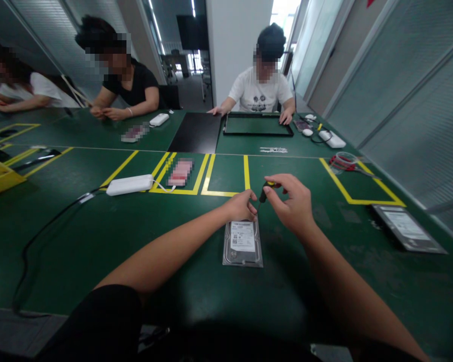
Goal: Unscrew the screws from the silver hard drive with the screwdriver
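A silver hard drive [243, 246] with a white label lies flat on the green table in front of me. My left hand [238, 206] is over its far end, fingers curled close to the tip of a screwdriver; what they pinch, if anything, is hidden. My right hand [292, 201] grips the screwdriver [265, 193], black and yellow at the handle, between thumb and fingers. The tool points down at the drive's far right corner. Whether its tip touches a screw is too small to tell.
Another hard drive [407, 229] lies at right, below red-handled scissors [342, 162] and a clear round container. A white power bank [130, 185] with a cable sits at left. Across the table, a person handles a black frame [258, 133] beside a black panel [196, 131].
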The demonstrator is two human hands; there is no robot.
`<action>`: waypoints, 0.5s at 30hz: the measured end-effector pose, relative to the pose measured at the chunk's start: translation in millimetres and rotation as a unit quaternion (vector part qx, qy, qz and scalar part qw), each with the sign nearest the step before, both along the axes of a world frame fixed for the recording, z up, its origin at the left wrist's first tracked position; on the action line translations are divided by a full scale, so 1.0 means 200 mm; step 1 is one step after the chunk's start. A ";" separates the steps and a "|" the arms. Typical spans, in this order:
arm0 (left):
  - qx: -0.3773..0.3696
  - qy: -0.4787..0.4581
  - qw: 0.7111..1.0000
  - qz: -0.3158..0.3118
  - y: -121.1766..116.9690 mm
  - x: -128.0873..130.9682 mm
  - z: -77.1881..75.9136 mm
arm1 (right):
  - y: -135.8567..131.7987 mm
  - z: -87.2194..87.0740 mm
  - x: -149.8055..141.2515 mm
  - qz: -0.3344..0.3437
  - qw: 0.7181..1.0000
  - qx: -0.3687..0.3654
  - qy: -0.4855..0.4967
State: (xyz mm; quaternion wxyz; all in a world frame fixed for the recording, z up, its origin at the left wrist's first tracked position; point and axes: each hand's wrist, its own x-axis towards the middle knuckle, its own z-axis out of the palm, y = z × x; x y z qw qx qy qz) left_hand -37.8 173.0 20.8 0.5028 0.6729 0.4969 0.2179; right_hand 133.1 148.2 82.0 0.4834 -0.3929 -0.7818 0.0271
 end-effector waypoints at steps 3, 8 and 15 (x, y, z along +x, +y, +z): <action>0.013 0.002 1.000 -0.002 0.00 -0.01 0.01 | 0.00 0.00 0.00 -0.002 1.000 -0.001 -0.001; 0.078 0.011 0.997 0.005 -0.07 -0.07 0.08 | 0.02 -0.01 0.02 -0.011 1.000 -0.008 -0.001; 0.248 0.058 0.963 -0.084 -0.40 -0.15 0.19 | 0.02 -0.01 0.02 -0.009 0.991 -0.133 0.011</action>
